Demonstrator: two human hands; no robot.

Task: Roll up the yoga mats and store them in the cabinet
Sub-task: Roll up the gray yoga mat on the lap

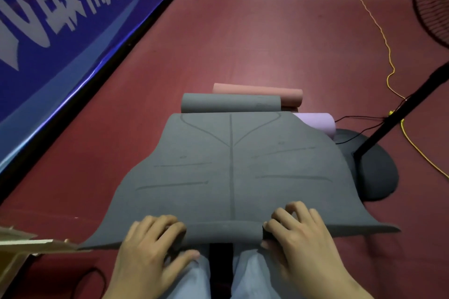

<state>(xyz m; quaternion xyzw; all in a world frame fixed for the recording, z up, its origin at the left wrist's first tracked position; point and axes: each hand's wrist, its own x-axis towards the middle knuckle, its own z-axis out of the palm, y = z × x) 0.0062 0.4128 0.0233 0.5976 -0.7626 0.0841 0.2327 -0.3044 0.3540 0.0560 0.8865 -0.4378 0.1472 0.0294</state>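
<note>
At the grey mat's (230, 172) near edge both hands — left hand (148, 247), right hand (298, 238) — grip its curl.

Both hands (218, 247) curling grey yoga mat's (230, 172) near edge, three rolled mats (243, 102) beyond

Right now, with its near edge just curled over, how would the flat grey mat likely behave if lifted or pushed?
Probably floppy: the grey mat drapes over the purple roll, and its corners flare. It likely curls easily, since the left hand and right hand are turning its near edge. Once rolled, it may roll away like the grey roll.
</note>
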